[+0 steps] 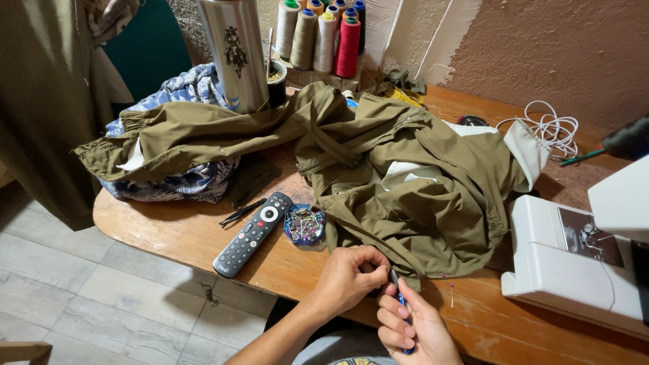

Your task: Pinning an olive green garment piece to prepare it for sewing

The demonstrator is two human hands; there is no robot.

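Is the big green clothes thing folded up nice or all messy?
Messy. The olive garment lies spread and crumpled over the wooden table, one part draped on blue patterned cloth. The left hand pinches its edge.

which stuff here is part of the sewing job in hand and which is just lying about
In use: olive garment, blue-handled tool, left hand, right hand, pin holder.
Lying about: remote, steel flask, white cord.

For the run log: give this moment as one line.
left hand: pinching olive garment edge | right hand: holding blue-handled tool | pin dish nearby
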